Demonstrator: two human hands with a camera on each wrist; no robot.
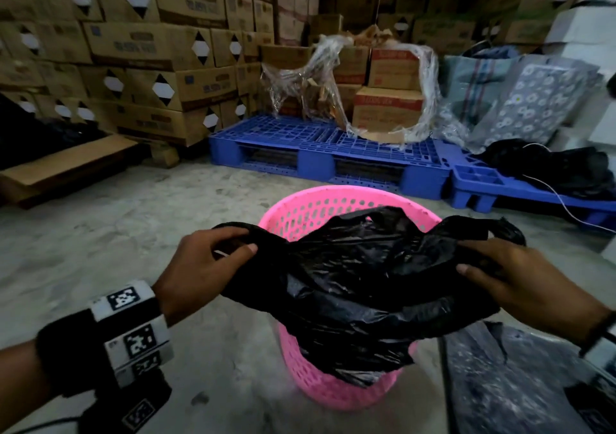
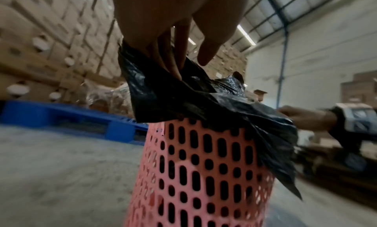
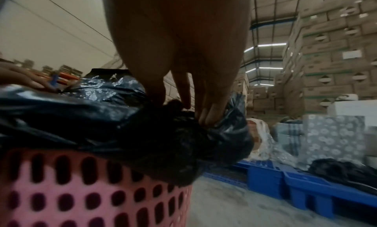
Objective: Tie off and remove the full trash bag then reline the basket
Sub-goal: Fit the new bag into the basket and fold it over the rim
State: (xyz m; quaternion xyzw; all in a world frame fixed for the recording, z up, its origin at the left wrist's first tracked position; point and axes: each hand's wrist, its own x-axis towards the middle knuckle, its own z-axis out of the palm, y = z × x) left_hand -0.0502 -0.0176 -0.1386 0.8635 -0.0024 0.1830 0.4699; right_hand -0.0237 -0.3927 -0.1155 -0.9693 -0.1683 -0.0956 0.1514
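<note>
A pink perforated basket [image 1: 336, 390] [image 2: 204, 174] [image 3: 81, 190] stands on the concrete floor in front of me. A black trash bag [image 1: 353, 287] [image 2: 183, 101] [image 3: 102, 120] is spread across its mouth, and part of it hangs over the near rim. My left hand [image 1: 206, 263] [image 2: 173, 49] grips the bag's left edge. My right hand [image 1: 513, 277] [image 3: 193, 104] grips its right edge, bunching the plastic. The far rim of the basket shows bare behind the bag. What lies inside the basket is hidden by the bag.
Blue plastic pallets [image 1: 333, 156] lie just beyond the basket, carrying cartons in torn clear wrap [image 1: 383, 106]. Stacked cardboard boxes [image 1: 133, 50] wall the left. A dark heap with a white cord [image 1: 550, 166] lies on the right pallet. A dark speckled sheet [image 1: 506, 377] lies by the basket.
</note>
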